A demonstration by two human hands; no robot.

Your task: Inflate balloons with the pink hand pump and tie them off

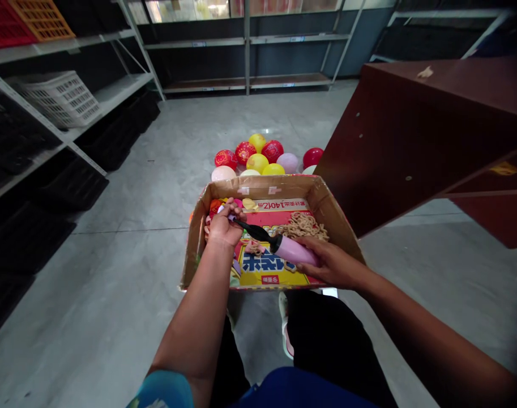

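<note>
A pink hand pump [295, 251] with a black nozzle lies across an open cardboard box [321, 198] on the floor. My right hand [332, 263] is wrapped round the pump's pink barrel. My left hand [224, 225] is closed at the tip of the black nozzle, pinching what looks like a small uninflated balloon there. Inside the box lie loose uninflated balloons [218, 205] at the left and a heap of tan rubber bands [303, 225] at the right.
Several inflated red, yellow and pink balloons [258, 158] sit on the grey floor behind the box. A dark brown wooden table [432, 130] stands at the right. Metal shelving with a white crate [58, 96] runs along the left. My legs are below.
</note>
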